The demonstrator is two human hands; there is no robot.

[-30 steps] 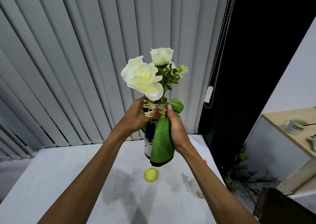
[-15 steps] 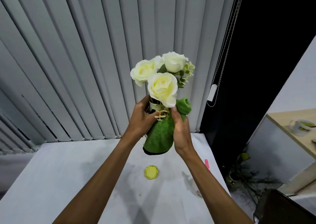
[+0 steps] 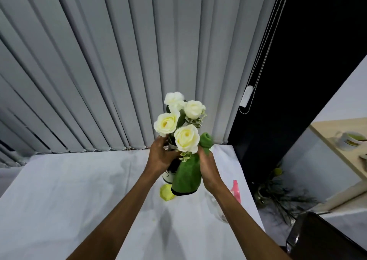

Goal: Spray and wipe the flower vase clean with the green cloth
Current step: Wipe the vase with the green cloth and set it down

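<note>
Setting: grey vertical blinds behind a table under a white cover; a dark opening to the right.
Vase: the vase is held up in front of the person, above the far part of the table and clear of its surface. Only a strip of its pale lower body with a dark marking shows; the rest is hidden by hands and cloth.
Flowers: four cream roses stand in the neck, crowding the rim.
Cloth: the cloth is draped down the vase's right side, one end bunched above the right hand, its dark-edged hem hanging below the base.
Left hand: the left hand is closed around the upper body and neck, bearing the weight.
Right hand: the right hand is curled, pressing the cloth against the vase wall; the fingers' far side is hidden.
Table items: a yellow-green cap lies below the vase; a clear spray bottle with a pink trigger sits near the right forearm, apart from both hands.
Progress: judged to be in the wiping stage, the sprayer set aside. Whether the surface is wet or already clean cannot be told. Likely left: the uncovered left side, the base, and setting the vase down.
</note>
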